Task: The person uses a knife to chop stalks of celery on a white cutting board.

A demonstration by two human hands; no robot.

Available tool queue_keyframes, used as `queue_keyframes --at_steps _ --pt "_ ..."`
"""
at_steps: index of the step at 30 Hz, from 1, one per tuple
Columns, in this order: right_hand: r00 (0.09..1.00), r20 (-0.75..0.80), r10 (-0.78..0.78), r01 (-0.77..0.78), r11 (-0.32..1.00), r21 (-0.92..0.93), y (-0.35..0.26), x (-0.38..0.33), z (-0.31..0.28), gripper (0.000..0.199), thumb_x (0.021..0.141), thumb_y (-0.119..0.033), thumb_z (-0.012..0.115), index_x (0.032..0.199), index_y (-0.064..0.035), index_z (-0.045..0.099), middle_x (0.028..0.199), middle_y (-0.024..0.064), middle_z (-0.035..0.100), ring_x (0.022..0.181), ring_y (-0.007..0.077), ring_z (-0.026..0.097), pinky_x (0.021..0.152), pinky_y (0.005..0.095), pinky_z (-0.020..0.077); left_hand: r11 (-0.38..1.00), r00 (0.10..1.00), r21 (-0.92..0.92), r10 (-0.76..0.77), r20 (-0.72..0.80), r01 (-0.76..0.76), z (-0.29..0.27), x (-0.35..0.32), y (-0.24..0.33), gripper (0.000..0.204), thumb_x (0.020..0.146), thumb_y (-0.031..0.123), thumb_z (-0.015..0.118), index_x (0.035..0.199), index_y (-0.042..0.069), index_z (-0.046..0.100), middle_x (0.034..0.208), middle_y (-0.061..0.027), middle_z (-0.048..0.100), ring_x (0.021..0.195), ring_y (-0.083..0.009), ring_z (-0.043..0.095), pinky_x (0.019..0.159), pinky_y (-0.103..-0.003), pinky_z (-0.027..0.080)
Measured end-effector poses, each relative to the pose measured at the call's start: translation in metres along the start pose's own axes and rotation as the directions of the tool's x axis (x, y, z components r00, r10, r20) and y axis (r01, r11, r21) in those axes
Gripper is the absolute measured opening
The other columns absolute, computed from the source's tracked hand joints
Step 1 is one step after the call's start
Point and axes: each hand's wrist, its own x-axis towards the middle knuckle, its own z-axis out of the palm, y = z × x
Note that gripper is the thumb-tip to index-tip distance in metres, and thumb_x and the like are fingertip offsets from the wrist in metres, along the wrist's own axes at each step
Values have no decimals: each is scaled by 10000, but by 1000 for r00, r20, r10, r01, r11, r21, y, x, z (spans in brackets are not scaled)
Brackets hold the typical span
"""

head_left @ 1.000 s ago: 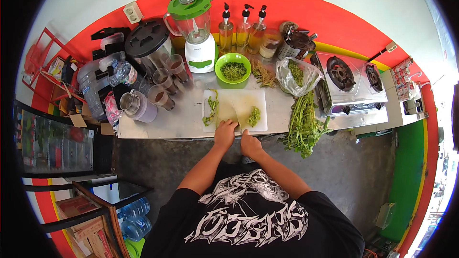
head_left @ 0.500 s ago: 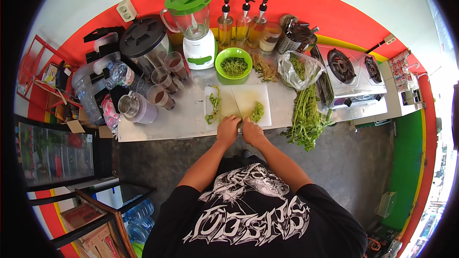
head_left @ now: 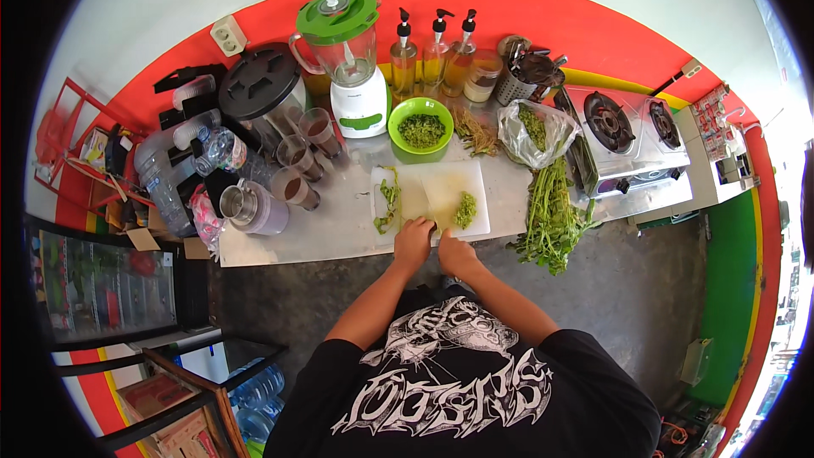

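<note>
A white cutting board [head_left: 471,173] lies at the table's front edge. My right hand [head_left: 458,256] is closed around the handle of a knife [head_left: 431,197], whose pale blade points away from me across the board. Just left of it, my left hand [head_left: 413,242] rests at the board's near edge with bent fingers; what they hold, if anything, is hidden. Finely chopped greens [head_left: 465,210] form a small pile right of the blade. Longer green pieces [head_left: 387,201] lie along the board's left side. Behind the board, a green bowl [head_left: 420,153] contains more chopped greens.
Right of the board, leafy stalks [head_left: 551,220] overhang the edge below a plastic bag [head_left: 555,151] of greens. A gas stove [head_left: 632,148] stands beyond. A blender [head_left: 356,102], pump bottles [head_left: 436,64] and dried roots [head_left: 476,131] stand behind; dark-filled cups [head_left: 295,191] and a jug [head_left: 254,208] stand left.
The whole view has shifted slightly, so everything sits lower and a little to the right. Both hands remain at the board's near edge, with the knife still on the board between the greens.
</note>
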Motion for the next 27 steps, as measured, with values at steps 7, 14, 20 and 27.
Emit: queue_keyframes --at_steps 7,14,20,27 --pt "998 -41 -43 43 999 3 -3 10 -8 299 904 -119 570 1135 33 459 940 250 713 895 408 721 778 461 591 1000 1000 3 12 1 -12 2 2 -5 108 902 125 590 972 103 669 980 -82 632 970 -323 614 784 -453 536" --pt "998 -51 -30 28 999 -29 -8 -4 3 281 907 -115 583 1125 25 473 950 236 720 898 386 728 765 443 596 1000 1000 -31 1 -20 -2 -1 -2 -4 97 904 134 596 956 83 660 959 -92 626 957 -331 614 782 -460 527" --pt "999 38 -36 36 999 14 -5 4 -9 380 869 -97 620 1168 55 440 954 266 705 926 413 714 805 472 583 991 994 -103 72 -79 -80 1 -8 -11 96 864 104 628 922 77 699 925 -106 645 936 -335 626 789 -443 524" --pt "998 -32 -46 48 997 64 0 10 -7 327 873 -92 609 1128 37 449 992 272 700 952 422 706 812 472 580 985 997 -166 35 -68 -46 -1 -1 -9 100 841 82 635 918 65 696 920 -111 658 929 -348 627 795 -447 516"
